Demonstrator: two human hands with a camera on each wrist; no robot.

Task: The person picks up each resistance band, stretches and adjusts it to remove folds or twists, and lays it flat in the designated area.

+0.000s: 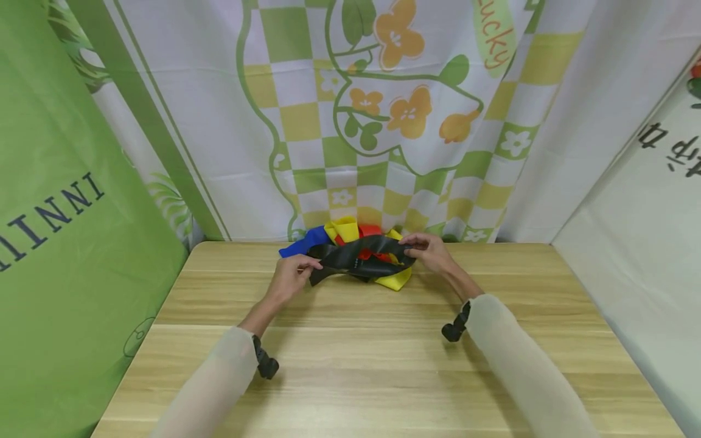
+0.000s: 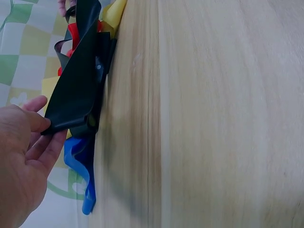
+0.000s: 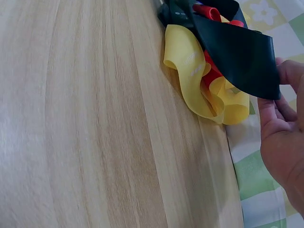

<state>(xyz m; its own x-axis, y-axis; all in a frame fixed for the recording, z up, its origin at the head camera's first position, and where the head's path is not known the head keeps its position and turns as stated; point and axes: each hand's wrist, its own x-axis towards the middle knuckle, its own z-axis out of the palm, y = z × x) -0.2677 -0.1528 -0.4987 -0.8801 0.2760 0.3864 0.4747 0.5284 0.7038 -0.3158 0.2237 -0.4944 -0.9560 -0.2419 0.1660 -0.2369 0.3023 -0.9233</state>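
Observation:
A black elastic band (image 1: pixel 350 254), wide and flat, is stretched loosely between my two hands at the far edge of the table. My left hand (image 1: pixel 290 280) pinches its left end between thumb and fingers, clearly seen in the left wrist view. The opposite end is pinched by my right hand (image 1: pixel 429 252). Between the hands the band twists and loops. Under and behind it lie a blue band (image 1: pixel 306 242), a yellow band (image 3: pixel 187 61) and a red band (image 1: pixel 370 230), crumpled together in a pile and partly hidden by the black one.
The wooden table (image 1: pixel 350 353) reaches toward me from the pile. A patterned curtain (image 1: pixel 405 121) hangs right behind its far edge. Green cloth (image 1: pixel 66 255) stands on the left and a white panel (image 1: pixel 641 261) on the right. Each wrist wears a black strap with a camera.

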